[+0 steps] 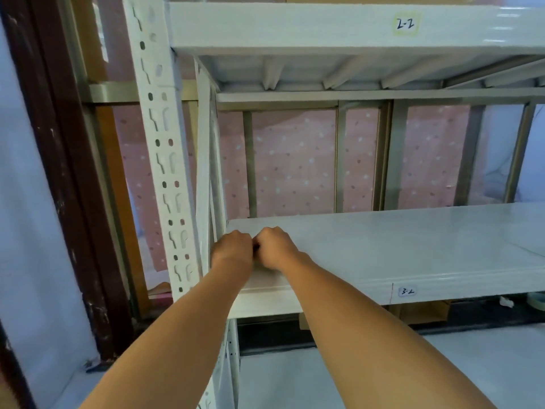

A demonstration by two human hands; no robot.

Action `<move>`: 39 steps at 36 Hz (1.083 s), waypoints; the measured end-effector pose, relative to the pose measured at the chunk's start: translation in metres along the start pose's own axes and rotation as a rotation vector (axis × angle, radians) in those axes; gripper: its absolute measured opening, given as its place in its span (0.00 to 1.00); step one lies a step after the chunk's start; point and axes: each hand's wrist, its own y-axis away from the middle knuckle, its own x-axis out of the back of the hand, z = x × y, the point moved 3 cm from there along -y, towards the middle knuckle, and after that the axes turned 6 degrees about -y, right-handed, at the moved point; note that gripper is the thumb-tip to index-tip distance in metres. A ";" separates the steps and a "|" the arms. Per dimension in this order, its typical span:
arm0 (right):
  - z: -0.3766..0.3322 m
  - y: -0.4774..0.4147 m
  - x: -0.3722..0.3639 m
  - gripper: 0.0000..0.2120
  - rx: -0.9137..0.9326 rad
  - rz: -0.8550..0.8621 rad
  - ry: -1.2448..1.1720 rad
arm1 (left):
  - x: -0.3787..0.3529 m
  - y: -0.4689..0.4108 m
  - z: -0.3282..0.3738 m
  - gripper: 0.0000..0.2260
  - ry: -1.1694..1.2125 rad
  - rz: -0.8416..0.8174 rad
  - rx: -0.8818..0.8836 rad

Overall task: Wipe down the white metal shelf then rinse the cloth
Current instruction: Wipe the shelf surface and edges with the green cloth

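The white metal shelf board point(398, 240) runs across the middle of the head view, with a label "3-2" point(407, 291) on its front lip. My left hand point(233, 249) and my right hand point(275, 246) rest on its front left corner, fists closed and knuckles touching. A sliver of something dark point(256, 247) shows between the two hands. Both seem to grip it, and I cannot tell whether it is the cloth. My fingers curl away from the camera and hide the rest.
A slotted white upright post point(165, 160) stands just left of my hands. The upper shelf point(295, 28), labelled "2-2" point(405, 24), hangs overhead. Under the board lie a cardboard box point(421, 312) and a tape roll point(536, 301), above a lower shelf board point(383, 373).
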 end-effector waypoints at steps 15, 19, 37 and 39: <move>0.031 -0.137 -0.020 0.10 0.074 -0.028 -0.018 | -0.048 -0.141 0.010 0.12 -0.050 0.050 0.124; 0.042 -0.175 -0.024 0.11 0.102 -0.026 -0.035 | -0.058 -0.183 0.009 0.13 -0.041 0.020 0.131; 0.077 -0.251 -0.030 0.10 0.184 -0.050 -0.068 | -0.082 -0.252 0.023 0.11 -0.139 0.118 0.147; 0.079 -0.252 -0.028 0.11 0.189 -0.065 -0.075 | -0.080 -0.248 0.023 0.10 -0.123 0.136 0.142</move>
